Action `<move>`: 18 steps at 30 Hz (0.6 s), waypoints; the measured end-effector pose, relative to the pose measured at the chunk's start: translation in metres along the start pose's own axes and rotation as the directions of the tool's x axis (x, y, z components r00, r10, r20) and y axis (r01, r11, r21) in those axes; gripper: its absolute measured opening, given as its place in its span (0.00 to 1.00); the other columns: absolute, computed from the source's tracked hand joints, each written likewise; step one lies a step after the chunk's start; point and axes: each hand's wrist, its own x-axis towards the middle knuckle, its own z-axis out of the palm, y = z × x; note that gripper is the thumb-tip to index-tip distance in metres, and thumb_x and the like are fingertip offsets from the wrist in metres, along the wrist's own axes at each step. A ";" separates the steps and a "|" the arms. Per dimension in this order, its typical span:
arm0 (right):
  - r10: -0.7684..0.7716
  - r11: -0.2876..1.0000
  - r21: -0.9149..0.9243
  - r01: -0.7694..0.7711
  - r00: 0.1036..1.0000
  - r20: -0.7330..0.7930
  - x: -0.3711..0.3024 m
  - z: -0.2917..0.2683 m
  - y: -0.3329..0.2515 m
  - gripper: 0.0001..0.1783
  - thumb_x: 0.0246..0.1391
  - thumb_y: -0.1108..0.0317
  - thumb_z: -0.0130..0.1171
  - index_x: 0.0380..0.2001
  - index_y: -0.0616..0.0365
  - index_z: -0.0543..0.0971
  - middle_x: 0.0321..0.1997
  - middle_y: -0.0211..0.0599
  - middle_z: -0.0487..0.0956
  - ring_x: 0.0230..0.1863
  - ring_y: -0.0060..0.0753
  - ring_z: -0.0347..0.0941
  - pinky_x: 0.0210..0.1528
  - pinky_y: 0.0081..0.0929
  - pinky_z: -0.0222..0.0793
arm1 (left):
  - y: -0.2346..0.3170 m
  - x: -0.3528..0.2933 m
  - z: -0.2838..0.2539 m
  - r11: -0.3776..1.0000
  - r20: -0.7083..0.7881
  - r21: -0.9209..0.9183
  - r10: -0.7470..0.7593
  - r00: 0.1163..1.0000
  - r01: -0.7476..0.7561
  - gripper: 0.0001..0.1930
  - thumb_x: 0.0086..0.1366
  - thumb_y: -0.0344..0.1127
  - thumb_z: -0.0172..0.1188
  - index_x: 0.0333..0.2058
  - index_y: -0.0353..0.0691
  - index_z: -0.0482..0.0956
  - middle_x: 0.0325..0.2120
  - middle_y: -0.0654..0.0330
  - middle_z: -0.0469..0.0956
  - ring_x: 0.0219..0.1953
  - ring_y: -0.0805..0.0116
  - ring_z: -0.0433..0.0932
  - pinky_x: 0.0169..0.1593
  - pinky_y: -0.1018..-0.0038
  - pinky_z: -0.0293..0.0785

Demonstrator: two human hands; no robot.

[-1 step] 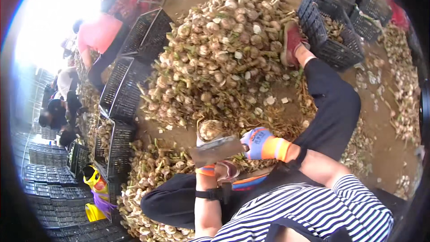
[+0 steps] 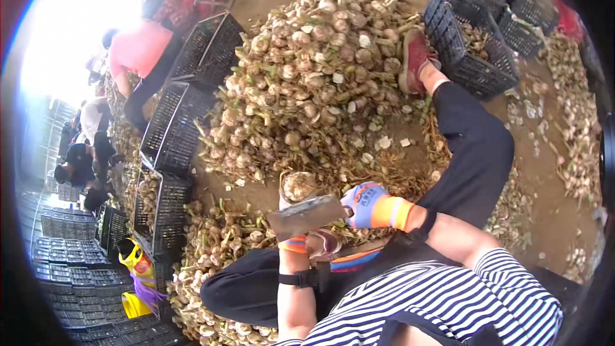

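Blade (image 2: 306, 216), rect. metal, nr round bulb (image 2: 298, 186)

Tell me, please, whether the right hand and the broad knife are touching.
Touching: the head view shows the gloved right hand closed around the handle end of the broad knife.

Brown floor (image 2: 557, 218), white light (image 2: 80, 25) left
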 end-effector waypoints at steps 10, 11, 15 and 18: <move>-0.048 0.999 -0.006 0.048 0.998 -0.045 -0.001 -0.007 -0.003 0.14 0.39 0.62 0.51 0.28 0.59 0.79 0.31 0.47 0.79 0.35 0.47 0.76 0.36 0.38 0.71 | -0.012 -0.009 0.001 0.999 -0.023 -0.042 -0.029 0.999 0.028 0.27 0.56 0.41 0.59 0.53 0.39 0.62 0.39 0.60 0.74 0.39 0.69 0.73 0.46 0.70 0.71; -0.056 0.998 -0.008 0.055 0.998 -0.035 -0.002 -0.009 -0.004 0.15 0.40 0.63 0.51 0.29 0.59 0.79 0.32 0.47 0.79 0.36 0.47 0.76 0.37 0.38 0.71 | -0.013 -0.008 -0.001 0.998 -0.022 -0.047 -0.030 0.999 0.029 0.28 0.56 0.41 0.58 0.53 0.39 0.62 0.39 0.60 0.74 0.39 0.70 0.73 0.46 0.70 0.71; -0.035 0.998 -0.050 0.039 0.996 0.077 0.000 -0.013 -0.003 0.18 0.37 0.60 0.53 0.33 0.57 0.79 0.34 0.45 0.79 0.39 0.43 0.76 0.40 0.35 0.71 | -0.017 -0.003 0.000 0.999 -0.023 -0.024 -0.039 0.999 0.039 0.28 0.57 0.42 0.58 0.54 0.39 0.61 0.39 0.61 0.74 0.38 0.70 0.73 0.45 0.71 0.70; -0.037 0.999 -0.019 0.036 0.999 -0.029 0.007 0.001 0.011 0.20 0.37 0.59 0.54 0.36 0.56 0.79 0.36 0.43 0.79 0.40 0.42 0.76 0.41 0.34 0.71 | -0.014 -0.006 0.002 0.999 -0.025 0.031 -0.019 1.000 0.019 0.28 0.57 0.42 0.57 0.54 0.39 0.61 0.38 0.61 0.74 0.38 0.71 0.73 0.45 0.71 0.70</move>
